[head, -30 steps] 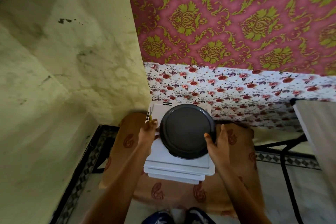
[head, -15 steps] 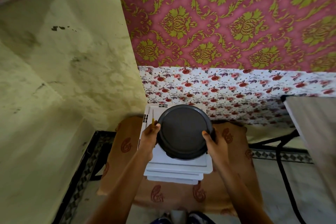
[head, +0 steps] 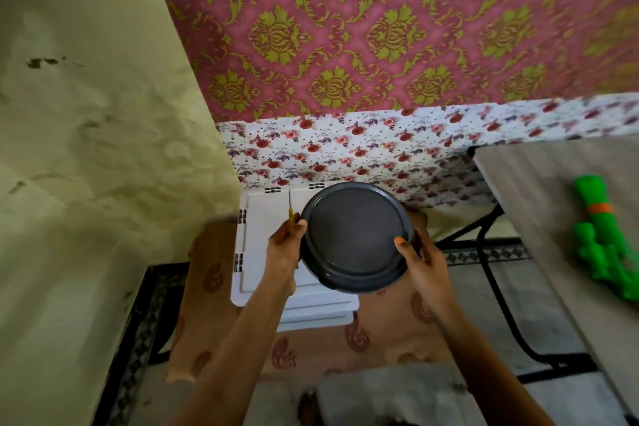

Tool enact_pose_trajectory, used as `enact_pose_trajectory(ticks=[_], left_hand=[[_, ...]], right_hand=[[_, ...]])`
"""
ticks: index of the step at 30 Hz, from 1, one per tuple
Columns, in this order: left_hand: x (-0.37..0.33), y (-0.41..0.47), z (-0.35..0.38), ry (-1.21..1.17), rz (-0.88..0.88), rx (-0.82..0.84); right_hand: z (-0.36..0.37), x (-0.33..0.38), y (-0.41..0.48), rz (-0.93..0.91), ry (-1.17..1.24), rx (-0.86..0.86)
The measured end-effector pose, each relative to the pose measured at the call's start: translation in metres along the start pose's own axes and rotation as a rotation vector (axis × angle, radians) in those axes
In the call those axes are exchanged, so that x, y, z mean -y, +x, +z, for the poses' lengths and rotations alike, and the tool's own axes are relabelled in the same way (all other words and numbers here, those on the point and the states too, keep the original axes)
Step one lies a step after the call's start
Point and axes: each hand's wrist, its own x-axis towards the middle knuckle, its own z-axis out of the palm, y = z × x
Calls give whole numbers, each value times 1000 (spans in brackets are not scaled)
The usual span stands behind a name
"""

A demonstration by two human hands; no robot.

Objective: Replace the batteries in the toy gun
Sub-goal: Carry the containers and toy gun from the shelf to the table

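Green toy gun (head: 603, 235) with orange band is lying on the table (head: 539, 190) at 3 o'clock. Left hand (head: 283, 249), clutching a yellow screwdriver (head: 291, 214), and right hand (head: 423, 261) are gripping the round dark container (head: 352, 235).

Stained yellow-green wall (head: 86, 149) at 9 o'clock; pink damask wallpaper (head: 380, 28) at 12, floral strip (head: 345, 149) beneath; grey table (head: 553, 218) at 3; patterned floor border (head: 138, 339).

Grey wood-grain table (head: 539, 204) at right; green toy gun (head: 603, 232) lying on it.
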Motion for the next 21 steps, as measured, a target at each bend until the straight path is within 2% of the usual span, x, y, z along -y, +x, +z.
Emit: enact_pose_trajectory(ticks=[5,13,17,21], left_hand=[[21,-44,43,-15,25,-10],[78,-147,167,-45,60,-65],[99,-191,220,-47,35,-26],[108,-222,263,-43,39,13]], right_hand=[[-59,-12,-7,-28,-8,-5],[-215,-39,-21,-43,74,-31],[-287,-48,-32,-59,33,-98],[-337,-52,-40,-44,100,-116]])
